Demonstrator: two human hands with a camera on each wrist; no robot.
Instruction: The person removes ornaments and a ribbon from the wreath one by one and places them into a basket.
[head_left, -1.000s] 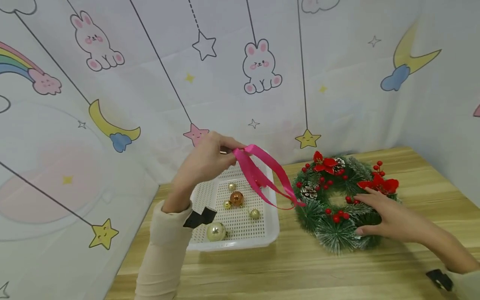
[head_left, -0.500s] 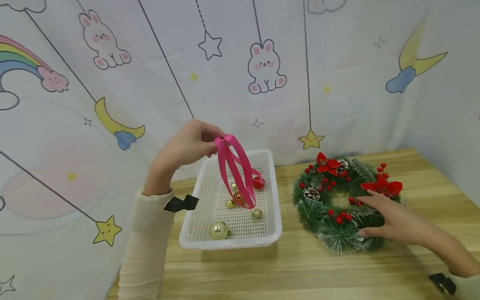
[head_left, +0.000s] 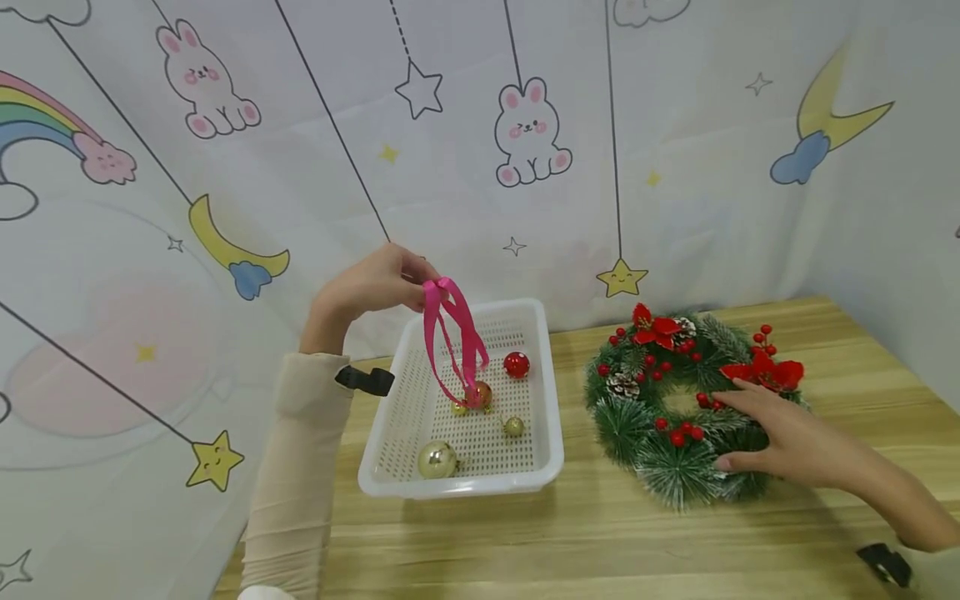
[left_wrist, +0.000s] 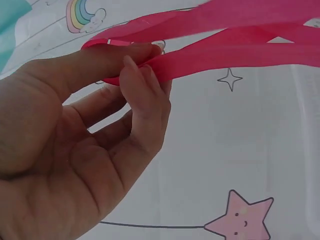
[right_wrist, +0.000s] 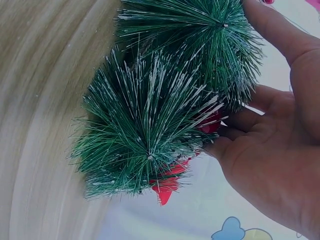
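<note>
Bright pink ribbon [head_left: 457,325] hangs in loops from my left hand [head_left: 378,283], which pinches its top between thumb and fingers above the basket. Close up, the left wrist view has the ribbon [left_wrist: 220,60] pressed between thumb and fingertips of the left hand [left_wrist: 95,115]. To the right, a green wreath [head_left: 622,429] with red flowers, berries and pinecones lies flat. My right hand [head_left: 795,433] rests on the wreath's right side, fingers spread. From the right wrist, the hand [right_wrist: 280,130] is seen beside the frosted needles [right_wrist: 150,115]; its fingertips are partly hidden.
Beneath the ribbon stands a white perforated basket [head_left: 551,417]. Inside are a red bauble [head_left: 516,364], a large pale gold bauble [head_left: 437,459], a small gold bauble [head_left: 513,427] and others partly covered by the ribbon. A printed curtain [head_left: 697,225] backs the wooden table [head_left: 600,550].
My left hand has moved left with the ribbon, from between basket and wreath to over the basket. The ribbon's loops have swung inward and narrowed. The right hand stays on the wreath.
</note>
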